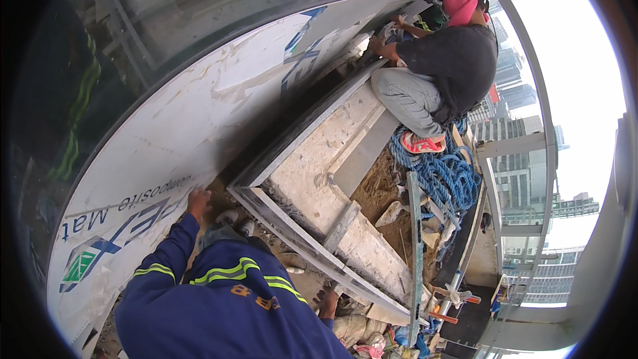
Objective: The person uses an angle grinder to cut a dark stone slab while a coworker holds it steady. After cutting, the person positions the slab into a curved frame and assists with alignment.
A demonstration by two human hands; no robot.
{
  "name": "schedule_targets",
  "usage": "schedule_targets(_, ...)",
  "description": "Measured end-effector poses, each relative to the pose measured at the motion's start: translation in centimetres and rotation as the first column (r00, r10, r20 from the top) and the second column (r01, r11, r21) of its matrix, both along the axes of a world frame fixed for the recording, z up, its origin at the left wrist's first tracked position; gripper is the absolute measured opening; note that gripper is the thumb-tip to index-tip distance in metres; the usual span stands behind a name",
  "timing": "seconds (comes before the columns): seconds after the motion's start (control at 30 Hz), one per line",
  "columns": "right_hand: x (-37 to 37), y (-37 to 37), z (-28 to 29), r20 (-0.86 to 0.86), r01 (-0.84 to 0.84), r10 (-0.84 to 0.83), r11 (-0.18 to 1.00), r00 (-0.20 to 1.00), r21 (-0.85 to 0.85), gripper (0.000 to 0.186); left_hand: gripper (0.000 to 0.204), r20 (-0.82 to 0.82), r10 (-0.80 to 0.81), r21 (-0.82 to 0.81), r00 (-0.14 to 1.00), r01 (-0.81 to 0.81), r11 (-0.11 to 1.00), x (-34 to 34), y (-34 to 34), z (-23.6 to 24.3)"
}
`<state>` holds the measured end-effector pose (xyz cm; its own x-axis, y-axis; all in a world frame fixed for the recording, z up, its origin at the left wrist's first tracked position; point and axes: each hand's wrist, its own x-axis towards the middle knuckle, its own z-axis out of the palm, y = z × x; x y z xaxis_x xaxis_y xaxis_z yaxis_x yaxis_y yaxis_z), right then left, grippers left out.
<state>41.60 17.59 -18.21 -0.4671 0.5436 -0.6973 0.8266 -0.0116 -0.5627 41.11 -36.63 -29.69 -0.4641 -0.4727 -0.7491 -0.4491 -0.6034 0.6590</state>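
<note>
My left hand (198,203) is at the lower edge of a large white panel (199,103), its fingers stretched out against it. Blue lettering and a green leaf emblem mark this panel, which leans along a dark glass wall. My right hand (327,302) hangs low beside a grey metal frame edge (312,249), with fingers apart and no object visible in it. Navy sleeves with yellow-green stripes cover both my arms. My shoes (228,217) stand between the panel and the concrete ledge (319,139).
A person (452,53) in a dark shirt squats on the ledge at the upper right, both hands by the wall. Blue rope (438,173) lies coiled over sand. A metal bar (415,246) stands nearby. Sacks (359,329) fill the bottom. Railing posts (541,126) border the drop.
</note>
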Motion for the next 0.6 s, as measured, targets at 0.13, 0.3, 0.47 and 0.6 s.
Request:
schedule_targets(0.13,0.0,1.1,0.0,-0.021,-0.007,0.006,1.0,1.0,-0.027,0.028,0.061,0.016,0.037,0.028,0.999,-0.037,0.999,-0.3,0.1,0.5)
schedule_targets(0.3,0.1,3.3,-1.7,0.019,-0.056,0.056,0.998,0.998,-0.011,0.025,0.07,-0.002,-0.032,-0.009,0.999,0.032,0.999,-0.2,-0.1,-1.6)
schedule_targets(0.47,0.3,4.1,-1.2,-0.002,-0.037,0.037,0.999,0.999,-0.009,0.025,0.071,0.006,-0.011,-0.042,1.0,0.011,0.999,-0.4,0.4,0.0)
schedule_targets(0.6,0.5,4.8,-1.5,-0.005,0.026,-0.026,0.998,1.0,0.049,0.034,0.07,-0.013,0.004,-0.072,1.0,-0.005,0.997,-1.0,0.1,-0.2)
